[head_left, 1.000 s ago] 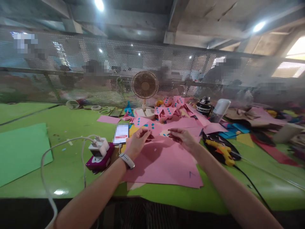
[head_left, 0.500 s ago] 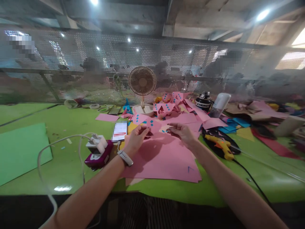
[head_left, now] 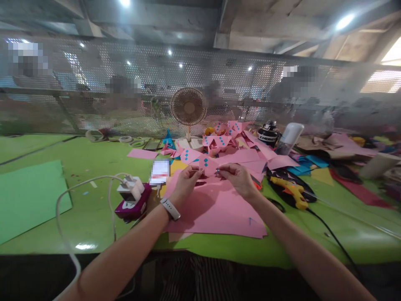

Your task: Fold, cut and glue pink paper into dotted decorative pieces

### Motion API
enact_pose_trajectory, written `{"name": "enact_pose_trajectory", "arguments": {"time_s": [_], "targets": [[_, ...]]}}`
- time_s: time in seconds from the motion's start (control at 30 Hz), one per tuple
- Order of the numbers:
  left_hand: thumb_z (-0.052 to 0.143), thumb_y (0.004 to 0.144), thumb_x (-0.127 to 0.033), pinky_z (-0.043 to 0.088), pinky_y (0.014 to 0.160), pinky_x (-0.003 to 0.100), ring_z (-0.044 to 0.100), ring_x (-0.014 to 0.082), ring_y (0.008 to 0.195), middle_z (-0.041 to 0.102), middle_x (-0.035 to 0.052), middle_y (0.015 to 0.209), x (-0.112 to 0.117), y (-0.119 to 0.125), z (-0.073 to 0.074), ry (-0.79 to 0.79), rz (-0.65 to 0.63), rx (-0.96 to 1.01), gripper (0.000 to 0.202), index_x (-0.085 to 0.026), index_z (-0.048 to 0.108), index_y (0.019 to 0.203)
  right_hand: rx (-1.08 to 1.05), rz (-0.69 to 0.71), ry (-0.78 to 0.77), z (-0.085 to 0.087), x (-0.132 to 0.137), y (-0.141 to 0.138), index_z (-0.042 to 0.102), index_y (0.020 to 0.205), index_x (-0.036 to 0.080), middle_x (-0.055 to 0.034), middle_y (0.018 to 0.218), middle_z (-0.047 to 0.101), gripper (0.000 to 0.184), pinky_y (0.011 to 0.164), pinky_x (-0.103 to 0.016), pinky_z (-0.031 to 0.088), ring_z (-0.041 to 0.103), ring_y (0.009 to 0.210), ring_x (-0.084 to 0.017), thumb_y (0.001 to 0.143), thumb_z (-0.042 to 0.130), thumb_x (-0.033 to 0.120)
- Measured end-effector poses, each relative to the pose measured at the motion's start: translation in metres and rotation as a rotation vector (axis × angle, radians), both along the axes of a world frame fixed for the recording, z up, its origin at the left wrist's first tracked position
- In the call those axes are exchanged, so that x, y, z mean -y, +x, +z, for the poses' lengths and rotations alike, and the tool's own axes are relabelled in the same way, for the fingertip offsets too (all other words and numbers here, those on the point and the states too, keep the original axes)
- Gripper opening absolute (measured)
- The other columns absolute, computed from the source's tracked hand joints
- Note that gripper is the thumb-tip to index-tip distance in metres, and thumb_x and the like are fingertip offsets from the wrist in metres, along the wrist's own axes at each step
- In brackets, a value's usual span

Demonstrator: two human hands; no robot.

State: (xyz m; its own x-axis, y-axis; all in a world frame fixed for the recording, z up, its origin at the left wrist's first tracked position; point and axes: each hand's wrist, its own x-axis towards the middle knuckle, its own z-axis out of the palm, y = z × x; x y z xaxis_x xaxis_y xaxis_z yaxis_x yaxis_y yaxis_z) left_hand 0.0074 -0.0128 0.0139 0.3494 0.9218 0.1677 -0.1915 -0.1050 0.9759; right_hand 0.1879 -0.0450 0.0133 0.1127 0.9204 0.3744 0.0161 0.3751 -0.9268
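A pink paper piece (head_left: 207, 168) with blue diamond shapes stands between my hands, above a stack of larger pink sheets (head_left: 216, 209). My left hand (head_left: 187, 180) is closed, its fingertips pinching the left lower edge of that piece; a pale watch band is on the wrist. My right hand (head_left: 237, 179) is closed in a pinch at the piece's right edge. A small blue piece (head_left: 217, 171) shows at its fingertips, partly hidden. Behind lie more pink cut-outs (head_left: 216, 141) with blue diamonds.
Left of my hands are a phone (head_left: 159, 172) and a white charger (head_left: 130, 189) on a purple block, with a trailing cable. A fan (head_left: 189, 107) stands behind. To the right lie a yellow glue gun (head_left: 291, 191) and a black bottle (head_left: 268, 133). A green sheet (head_left: 31, 200) lies far left.
My hands have come closer together, and the pink piece with blue diamonds now stands more upright between them. The pale piece with blue diamonds by my right fingers no longer shows. The view has shifted slightly.
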Motion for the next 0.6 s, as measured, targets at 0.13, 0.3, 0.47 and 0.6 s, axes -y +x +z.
{"name": "enact_pose_trajectory", "arguments": {"time_s": [0.13,0.3,0.47,0.6], "targets": [[0.066,0.076,-0.032,0.051,0.067,0.027,0.064,0.0137,0.073,0.064,0.0009,0.077,0.0016,0.0015,-0.0006,-0.045,-0.025,0.03,0.021,-0.016,0.054,0.084,0.063,-0.046,0.052,-0.0032,0.0011,-0.0018,0.066,0.093,0.02,-0.0025,0.079,0.07,0.026,0.068,-0.029,0.049,0.065,0.073,-0.016,0.071,0.068,0.034],[0.069,0.074,-0.033,0.052,0.071,0.031,0.064,0.0149,0.077,0.065,0.0013,0.08,0.0001,0.0021,-0.0057,-0.072,-0.088,0.083,0.024,-0.016,0.055,0.085,0.123,-0.097,0.073,-0.0058,0.0015,-0.0018,0.068,0.091,0.02,-0.0041,0.084,0.07,0.023,0.067,-0.029,0.048,0.063,0.075,-0.017,0.072,0.066,0.034],[0.068,0.075,-0.032,0.051,0.073,0.032,0.065,0.0155,0.077,0.066,0.0027,0.081,0.0016,0.003,-0.0071,-0.089,-0.1,0.1,0.023,-0.016,0.055,0.084,0.227,-0.183,0.111,-0.0046,0.0034,-0.003,0.068,0.09,0.02,-0.0045,0.087,0.07,0.02,0.069,-0.029,0.048,0.063,0.077,-0.017,0.073,0.066,0.031],[0.068,0.075,-0.03,0.052,0.072,0.032,0.066,0.0162,0.077,0.066,0.0036,0.082,0.0036,0.0044,-0.0068,-0.109,-0.096,0.112,0.022,-0.015,0.054,0.084,0.245,-0.186,0.105,-0.0043,0.0042,-0.0043,0.068,0.092,0.02,-0.0047,0.086,0.07,0.022,0.067,-0.029,0.048,0.063,0.075,-0.018,0.073,0.066,0.031]]}}
